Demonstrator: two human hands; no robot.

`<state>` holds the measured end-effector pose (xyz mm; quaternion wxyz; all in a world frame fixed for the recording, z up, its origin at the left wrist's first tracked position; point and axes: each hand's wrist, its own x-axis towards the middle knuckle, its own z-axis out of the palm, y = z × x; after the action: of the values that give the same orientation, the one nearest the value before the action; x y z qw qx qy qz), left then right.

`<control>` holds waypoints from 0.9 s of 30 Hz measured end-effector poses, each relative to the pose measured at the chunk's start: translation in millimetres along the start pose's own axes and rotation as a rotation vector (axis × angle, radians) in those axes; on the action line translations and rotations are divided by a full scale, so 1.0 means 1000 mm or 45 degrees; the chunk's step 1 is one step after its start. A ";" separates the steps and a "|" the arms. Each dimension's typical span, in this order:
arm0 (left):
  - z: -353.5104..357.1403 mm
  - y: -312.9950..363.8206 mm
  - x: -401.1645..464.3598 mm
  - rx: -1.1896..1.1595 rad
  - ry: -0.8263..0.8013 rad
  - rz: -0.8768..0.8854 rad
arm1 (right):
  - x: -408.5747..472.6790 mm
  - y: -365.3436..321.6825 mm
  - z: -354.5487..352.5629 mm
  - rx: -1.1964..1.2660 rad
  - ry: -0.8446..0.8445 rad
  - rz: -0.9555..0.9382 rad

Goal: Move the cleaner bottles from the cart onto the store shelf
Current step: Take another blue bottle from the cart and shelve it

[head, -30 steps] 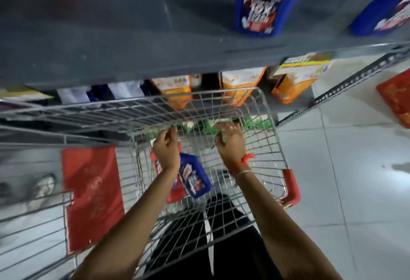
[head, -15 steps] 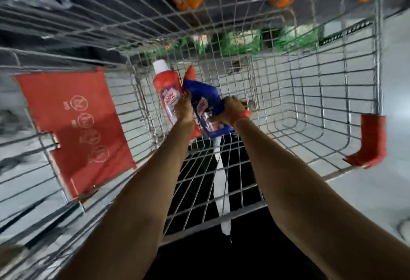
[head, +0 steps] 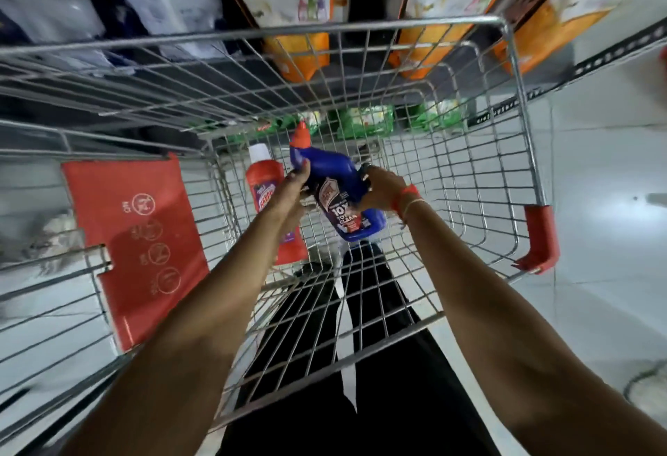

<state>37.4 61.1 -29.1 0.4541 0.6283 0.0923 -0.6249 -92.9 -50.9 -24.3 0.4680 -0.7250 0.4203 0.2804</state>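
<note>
Stage: mid-pickup, as I judge it; both bottles are in the cart (head: 505, 27), neither is on the shelf (head: 613, 54).
Blue bottle (head: 337, 184): inside the basket, tilted, red cap pointing up and away toward the cart's far wall, label facing the camera. It looks raised off the wire floor, though I cannot be sure.
Left hand (head: 292, 192): curled round the blue bottle's neck side, fingers pressed to it; it also covers part of the red bottle behind, and I cannot tell whether it touches that one.
Right hand (head: 379, 188): wrapped on the blue bottle's right shoulder, fingers closed against the plastic; a red band sits at the wrist.
Red bottle (head: 269, 199): in the basket just left of the blue one, white cap up, leaning near the cart's left wall; its lower half is hidden by the left arm.
Shelf: beyond the cart's far rim, stocked with white and orange pouches (head: 299, 22) above and green packs (head: 364, 119) lower down; no cleaner bottle shows on it here.
Done: nothing I can confirm; no bottle seen placed.
Left: lift the blue bottle clear of the rim and set it on the shelf, then do the same with the red.
Other cart contents: none visible apart from the two bottles.
</note>
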 end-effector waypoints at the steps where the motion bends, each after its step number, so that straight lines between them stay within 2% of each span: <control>1: 0.005 0.008 -0.010 0.010 -0.051 0.066 | -0.007 -0.005 -0.008 0.036 0.058 -0.045; 7: 0.028 0.063 -0.084 -0.034 -0.129 0.529 | -0.068 -0.045 -0.050 0.439 0.405 -0.303; 12: 0.045 0.105 -0.131 -0.071 -0.075 0.913 | -0.101 -0.079 -0.064 0.702 0.567 -0.505; 17: 0.069 0.170 -0.193 -0.192 -0.163 1.318 | -0.148 -0.138 -0.117 0.708 0.866 -0.787; 22: 0.088 0.236 -0.226 -0.108 -0.140 1.554 | -0.169 -0.181 -0.168 0.738 1.044 -0.953; 27: 0.094 0.278 -0.215 -0.025 -0.062 1.558 | -0.149 -0.208 -0.199 0.683 1.085 -0.939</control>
<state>118.1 -64.8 302.9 0.7382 0.5489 -0.2899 -0.2640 18.2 -138.3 267.6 0.4910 -0.7280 0.3477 -0.3288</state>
